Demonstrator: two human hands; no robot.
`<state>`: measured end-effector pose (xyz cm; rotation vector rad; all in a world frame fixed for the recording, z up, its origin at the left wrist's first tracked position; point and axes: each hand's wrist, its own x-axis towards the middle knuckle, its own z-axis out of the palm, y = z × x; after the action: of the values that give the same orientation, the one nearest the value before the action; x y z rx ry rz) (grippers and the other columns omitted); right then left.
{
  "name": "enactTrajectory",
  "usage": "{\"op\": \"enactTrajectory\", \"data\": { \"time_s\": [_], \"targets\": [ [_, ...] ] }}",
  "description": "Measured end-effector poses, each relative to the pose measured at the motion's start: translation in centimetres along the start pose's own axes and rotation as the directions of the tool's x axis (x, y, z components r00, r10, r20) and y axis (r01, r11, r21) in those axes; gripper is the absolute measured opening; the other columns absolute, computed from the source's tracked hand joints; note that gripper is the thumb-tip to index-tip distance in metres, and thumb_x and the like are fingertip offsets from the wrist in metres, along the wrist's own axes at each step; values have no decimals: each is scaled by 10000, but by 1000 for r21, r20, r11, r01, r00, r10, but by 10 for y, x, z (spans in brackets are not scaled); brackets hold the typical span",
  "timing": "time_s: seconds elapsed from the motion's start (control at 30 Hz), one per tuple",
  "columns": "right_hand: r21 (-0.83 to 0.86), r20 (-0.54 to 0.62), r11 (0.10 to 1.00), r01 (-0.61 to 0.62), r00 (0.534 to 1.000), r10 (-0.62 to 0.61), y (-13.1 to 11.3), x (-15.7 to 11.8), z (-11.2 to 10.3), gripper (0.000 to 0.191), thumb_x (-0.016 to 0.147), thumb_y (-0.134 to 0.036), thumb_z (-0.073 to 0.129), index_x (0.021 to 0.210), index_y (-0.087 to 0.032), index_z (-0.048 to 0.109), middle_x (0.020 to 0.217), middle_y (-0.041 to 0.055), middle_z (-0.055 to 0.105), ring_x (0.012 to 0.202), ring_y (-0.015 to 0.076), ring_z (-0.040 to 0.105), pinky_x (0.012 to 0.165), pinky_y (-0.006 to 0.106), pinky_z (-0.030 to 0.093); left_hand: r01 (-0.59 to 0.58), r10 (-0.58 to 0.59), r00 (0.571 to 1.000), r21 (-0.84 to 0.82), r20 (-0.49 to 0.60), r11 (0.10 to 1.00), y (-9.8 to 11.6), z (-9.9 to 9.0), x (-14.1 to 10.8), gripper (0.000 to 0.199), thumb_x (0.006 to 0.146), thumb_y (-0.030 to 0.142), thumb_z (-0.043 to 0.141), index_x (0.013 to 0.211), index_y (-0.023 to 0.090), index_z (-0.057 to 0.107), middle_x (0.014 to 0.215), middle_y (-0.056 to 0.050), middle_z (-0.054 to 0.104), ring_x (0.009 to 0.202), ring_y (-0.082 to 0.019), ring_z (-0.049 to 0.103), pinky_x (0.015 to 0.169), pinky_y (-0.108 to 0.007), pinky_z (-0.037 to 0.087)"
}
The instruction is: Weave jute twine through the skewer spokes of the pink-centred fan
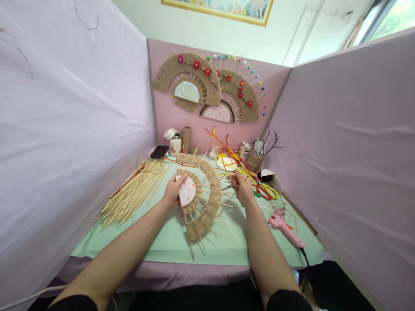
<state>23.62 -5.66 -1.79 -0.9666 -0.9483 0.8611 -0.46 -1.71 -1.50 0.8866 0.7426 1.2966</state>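
Observation:
A half-round woven fan (214, 190) of brown twine and thin sticks is held upright over the table, its curved side to the right. My left hand (175, 189) is closed on its straight edge, the thumb over the white, orange-dotted centre panel (188, 192). Bare stick ends poke out past the outer twine band. To the right of the fan, my right hand (242, 188) is raised with its fingers pinched together. What they hold is too small to make out. A dark, thin tool tip (226, 188) shows just left of those fingers.
Loose sticks (132, 194) are heaped at the left. Coloured pipe cleaners (256, 177) lie at the back right, near a cardboard tub (255, 160). A pink glue gun (287, 229) rests at the right with its cord over the edge. Finished fans (191, 65) hang behind.

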Motion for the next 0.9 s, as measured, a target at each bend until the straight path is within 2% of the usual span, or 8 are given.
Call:
{"op": "enactTrajectory", "data": {
  "time_s": [0.13,0.2,0.3,0.47,0.7,0.8,0.9],
  "targets": [
    [-180,-92,983,38,994,-55,0,1,-2,330,678,-492,658,645,-164,649,461,-51,369,456,77,309,444,230,275,-54,54,998,1,-20,999,1,-1,2,419,537,405,782,789,174,539,606,42,602,525,-115,578,533,-234,444],
    [-277,-94,959,57,992,-86,-1,0,-2,308,667,-471,672,642,-164,654,506,-33,450,490,86,361,479,235,328,-81,81,996,-10,-40,997,2,-2,3,410,543,403,779,774,176,529,588,53,583,510,-106,564,525,-228,435],
    [-318,-64,943,103,990,-130,-3,-2,-1,267,667,-436,680,651,-171,650,558,-23,512,528,96,407,509,237,348,-109,108,992,-27,-62,994,3,-2,4,402,545,386,781,765,173,520,572,60,563,494,-92,547,507,-210,419],
    [-256,-48,949,186,978,-204,-4,-4,-1,252,697,-421,656,676,-170,640,508,-42,454,499,86,359,480,228,289,-81,78,995,-36,-68,996,4,-1,4,421,524,390,786,759,170,515,582,50,580,500,-104,559,510,-219,428],
    [-94,115,994,47,993,-36,2,-2,0,314,744,-470,602,700,-162,646,488,-61,287,453,69,243,432,228,202,-90,78,990,-94,-119,991,6,1,4,402,516,354,792,716,171,495,565,59,575,500,-105,568,538,-227,444],
    [15,108,999,29,994,-31,3,-2,5,359,778,-515,537,812,-179,658,534,-59,269,454,71,209,422,224,166,-85,68,988,-121,-135,989,6,1,5,395,520,344,792,723,169,502,588,47,595,523,-115,585,564,-243,463],
    [1,165,1000,3,986,-3,4,-4,8,410,790,-553,498,838,-179,657,552,-55,264,466,77,210,432,228,169,-87,64,986,-143,-154,986,6,0,6,394,522,332,793,740,167,510,605,42,606,537,-116,590,581,-251,475]
  ]
}}
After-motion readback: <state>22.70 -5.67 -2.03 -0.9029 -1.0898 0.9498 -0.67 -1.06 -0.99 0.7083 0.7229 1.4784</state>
